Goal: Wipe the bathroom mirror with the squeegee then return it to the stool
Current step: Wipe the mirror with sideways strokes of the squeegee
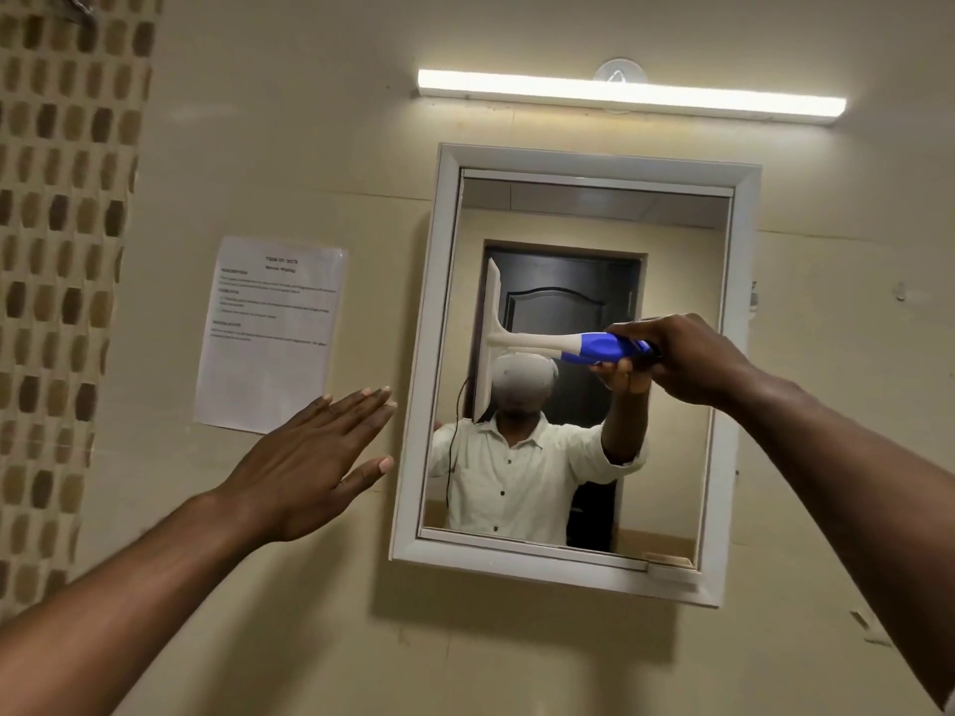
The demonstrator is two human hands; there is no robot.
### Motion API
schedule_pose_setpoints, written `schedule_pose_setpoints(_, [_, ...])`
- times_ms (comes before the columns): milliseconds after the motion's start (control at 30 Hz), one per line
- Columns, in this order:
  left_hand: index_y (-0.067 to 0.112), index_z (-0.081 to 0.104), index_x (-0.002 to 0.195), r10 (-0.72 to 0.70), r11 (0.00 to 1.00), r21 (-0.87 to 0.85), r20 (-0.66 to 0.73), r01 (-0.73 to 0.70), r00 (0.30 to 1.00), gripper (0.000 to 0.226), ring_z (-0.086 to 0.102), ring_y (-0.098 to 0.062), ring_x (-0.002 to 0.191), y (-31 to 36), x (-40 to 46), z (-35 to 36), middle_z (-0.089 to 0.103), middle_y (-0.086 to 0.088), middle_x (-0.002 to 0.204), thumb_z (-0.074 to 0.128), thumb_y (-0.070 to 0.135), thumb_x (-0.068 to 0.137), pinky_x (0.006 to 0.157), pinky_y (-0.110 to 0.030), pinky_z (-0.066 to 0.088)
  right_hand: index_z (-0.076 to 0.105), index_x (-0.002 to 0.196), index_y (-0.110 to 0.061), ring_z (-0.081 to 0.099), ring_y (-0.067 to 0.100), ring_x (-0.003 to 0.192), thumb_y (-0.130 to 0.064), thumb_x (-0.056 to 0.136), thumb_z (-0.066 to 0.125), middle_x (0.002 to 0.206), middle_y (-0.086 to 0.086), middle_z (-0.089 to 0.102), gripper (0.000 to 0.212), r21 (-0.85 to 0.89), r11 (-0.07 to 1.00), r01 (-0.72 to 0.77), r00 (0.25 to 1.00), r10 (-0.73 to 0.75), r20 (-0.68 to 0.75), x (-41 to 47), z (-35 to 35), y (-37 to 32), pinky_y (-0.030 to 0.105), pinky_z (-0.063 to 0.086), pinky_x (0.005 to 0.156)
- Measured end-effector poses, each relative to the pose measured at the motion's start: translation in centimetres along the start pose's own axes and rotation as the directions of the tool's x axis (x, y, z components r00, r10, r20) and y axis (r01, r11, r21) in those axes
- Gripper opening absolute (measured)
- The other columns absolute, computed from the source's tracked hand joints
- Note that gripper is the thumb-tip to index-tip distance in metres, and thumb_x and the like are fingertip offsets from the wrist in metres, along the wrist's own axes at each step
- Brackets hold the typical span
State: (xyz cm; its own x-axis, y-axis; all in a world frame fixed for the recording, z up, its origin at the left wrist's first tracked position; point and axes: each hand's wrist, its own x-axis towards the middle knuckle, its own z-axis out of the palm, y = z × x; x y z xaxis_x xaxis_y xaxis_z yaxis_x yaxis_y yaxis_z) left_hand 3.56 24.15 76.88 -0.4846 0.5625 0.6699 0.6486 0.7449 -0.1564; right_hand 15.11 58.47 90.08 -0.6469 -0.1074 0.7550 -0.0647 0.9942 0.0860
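Note:
A white-framed mirror (pixel 672 240) hangs on the beige wall ahead. My right hand (pixel 687 359) grips the blue end of a white-and-blue squeegee (pixel 522 343), whose handle lies level. Its white blade stands upright near the mirror's left side; I cannot tell whether it touches the glass. My left hand (pixel 315 457) is raised flat with fingers spread, just left of the mirror frame, holding nothing. The glass reflects a person in a white shirt and a dark door. The stool is out of view.
A printed sheet in a plastic sleeve (pixel 268 328) is stuck to the wall left of the mirror. A lit tube lamp (pixel 630 98) runs above it. Brown mosaic tiles (pixel 62 250) cover the far left wall.

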Motion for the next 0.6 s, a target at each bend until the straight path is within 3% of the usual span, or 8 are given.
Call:
schedule_pose_setpoints(233, [0.036,-0.014,0.144,0.054,0.998,-0.036,-0.012,-0.054,0.998,0.073,-0.02,0.004,0.137,3.0,1.8,0.9,-0.018,0.02,0.152,-0.007,0.07,0.08,0.114,-0.021,-0.011,0.056,0.128,-0.015,0.063,0.032,0.101,-0.006,0.082,0.065,0.111,0.016,0.069,0.048,-0.049,0.993,-0.11,0.994,0.112,0.022,-3.0,-2.5,3.6,0.046,0.051,0.087])
schedule_pose_setpoints(367, [0.036,-0.014,0.144,0.076,0.996,-0.052,-0.016,-0.077,0.997,0.066,-0.015,0.002,0.14,4.7,2.8,1.5,-0.016,0.017,0.154,0.002,0.066,0.088,0.117,-0.024,-0.006,0.057,0.127,-0.013,0.062,0.031,0.098,-0.001,0.083,0.063,0.11,0.017,0.069,0.046,-0.081,0.981,-0.179,0.983,0.181,0.027,-4.8,-3.9,5.8,0.041,0.049,0.084])
schedule_pose_setpoints(600, [0.038,-0.015,0.143,0.151,0.98,-0.126,-0.05,-0.156,0.987,0.072,-0.019,0.006,0.137,7.3,4.5,2.4,-0.02,0.024,0.149,-0.005,0.069,0.079,0.114,-0.022,-0.007,0.058,0.127,-0.017,0.059,0.032,0.098,-0.008,0.083,0.067,0.115,0.016,0.066,0.046,-0.128,0.952,-0.277,0.959,0.283,0.033,-8.3,-6.9,9.9,0.044,0.047,0.084])
